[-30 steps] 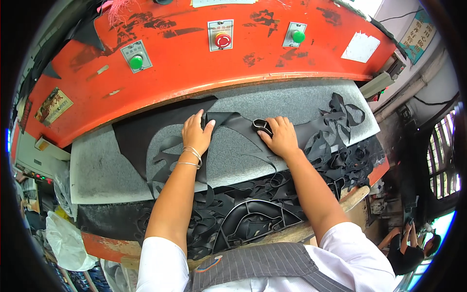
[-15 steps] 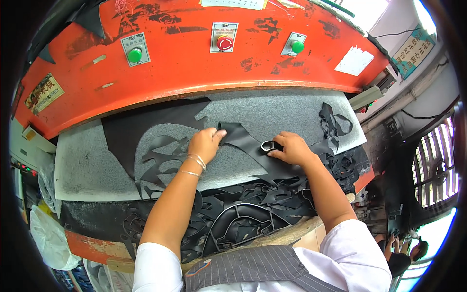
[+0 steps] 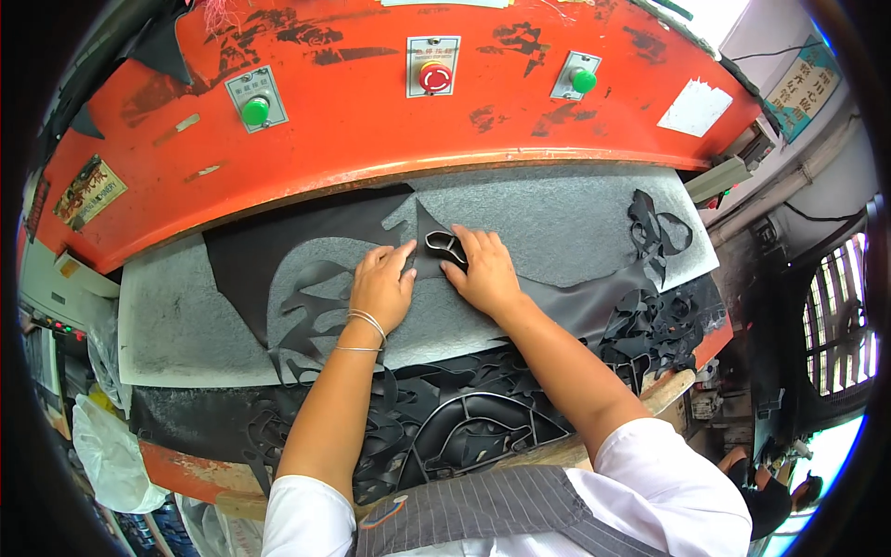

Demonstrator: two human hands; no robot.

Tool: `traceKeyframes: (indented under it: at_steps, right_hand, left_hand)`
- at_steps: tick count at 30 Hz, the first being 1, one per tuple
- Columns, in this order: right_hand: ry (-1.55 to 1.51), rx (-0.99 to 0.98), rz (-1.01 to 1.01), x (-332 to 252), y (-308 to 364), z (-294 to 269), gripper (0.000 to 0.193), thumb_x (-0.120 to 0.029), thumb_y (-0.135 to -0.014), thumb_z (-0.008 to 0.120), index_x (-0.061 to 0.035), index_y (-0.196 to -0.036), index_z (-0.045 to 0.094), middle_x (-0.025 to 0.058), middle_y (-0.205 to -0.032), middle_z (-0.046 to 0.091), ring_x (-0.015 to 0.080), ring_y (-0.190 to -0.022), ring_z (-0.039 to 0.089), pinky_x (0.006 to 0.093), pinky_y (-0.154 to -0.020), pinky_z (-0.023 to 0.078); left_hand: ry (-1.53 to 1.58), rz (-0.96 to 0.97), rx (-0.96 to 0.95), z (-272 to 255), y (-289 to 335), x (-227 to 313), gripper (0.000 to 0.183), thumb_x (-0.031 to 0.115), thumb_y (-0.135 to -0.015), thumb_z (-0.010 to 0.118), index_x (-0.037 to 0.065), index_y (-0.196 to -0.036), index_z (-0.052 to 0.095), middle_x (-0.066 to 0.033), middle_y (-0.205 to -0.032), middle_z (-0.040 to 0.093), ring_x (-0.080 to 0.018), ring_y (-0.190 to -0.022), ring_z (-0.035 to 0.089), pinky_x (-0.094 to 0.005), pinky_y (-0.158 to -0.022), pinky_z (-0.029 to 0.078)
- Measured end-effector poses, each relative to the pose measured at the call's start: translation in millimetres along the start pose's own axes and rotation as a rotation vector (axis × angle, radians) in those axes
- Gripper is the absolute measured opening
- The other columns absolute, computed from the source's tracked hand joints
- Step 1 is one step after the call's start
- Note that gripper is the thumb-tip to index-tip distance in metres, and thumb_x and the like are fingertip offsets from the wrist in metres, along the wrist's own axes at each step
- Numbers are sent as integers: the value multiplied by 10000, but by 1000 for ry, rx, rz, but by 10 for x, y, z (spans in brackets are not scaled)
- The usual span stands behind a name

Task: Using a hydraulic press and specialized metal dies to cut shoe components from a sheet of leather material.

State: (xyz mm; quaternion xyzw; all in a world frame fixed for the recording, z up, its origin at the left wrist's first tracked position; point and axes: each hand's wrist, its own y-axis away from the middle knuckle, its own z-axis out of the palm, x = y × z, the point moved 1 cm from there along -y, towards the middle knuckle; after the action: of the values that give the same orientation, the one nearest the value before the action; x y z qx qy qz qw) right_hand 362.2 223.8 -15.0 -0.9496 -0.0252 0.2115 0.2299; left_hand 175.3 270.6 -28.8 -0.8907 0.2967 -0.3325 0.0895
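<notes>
My right hand (image 3: pixel 484 274) grips a small metal-edged cutting die (image 3: pixel 446 245), its thumb and fingers along one side. The die sits over the narrow end of a black leather-like piece (image 3: pixel 580 304), which runs under my right forearm toward the right. My left hand (image 3: pixel 379 286), a bracelet at its wrist, lies with fingers extended, its fingertips beside that narrow end. Left of it spreads a larger black sheet (image 3: pixel 246 243) with a wide curved cutout. Cut scraps (image 3: pixel 302 320) lie inside that curve, partly behind my left hand.
An orange machine beam (image 3: pixel 353 121) crosses behind the grey cutting board (image 3: pixel 176 325); it carries two green buttons and one red. Black offcuts (image 3: pixel 664 325) heap along the front and right. A large curved cutting die (image 3: pixel 473 399) lies near me. Someone (image 3: pixel 775 492) is at far right.
My right hand has moved left with the cutting die, onto the leather's narrow end. My left hand has let go of that end and flattened out. The view has shifted slightly.
</notes>
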Motion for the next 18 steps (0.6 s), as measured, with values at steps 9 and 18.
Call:
traceKeyframes:
  at_steps: [9,18]
  right_hand:
    - [-124,-120,5,69,163,13,729,-283,-676,834,3,-1280,544,180,-1092,637,336,-1015,582,397,-880,476]
    - [-14,50,-18,-146,89,217,657,-378,-671,808,16,-1135,561,150,-1045,635,325,-975,562,417,-848,435]
  left_hand:
    - [-38,65,-25,68,61,18,371,134,-885,582,80,-1246,523,-183,-1253,583,-320,-1247,487,-439,-1049,342]
    - [-72,92,-78,94,27,20,323,91,-905,514,52,-1226,526,-173,-1266,589,-283,-1289,469,-432,-1062,332]
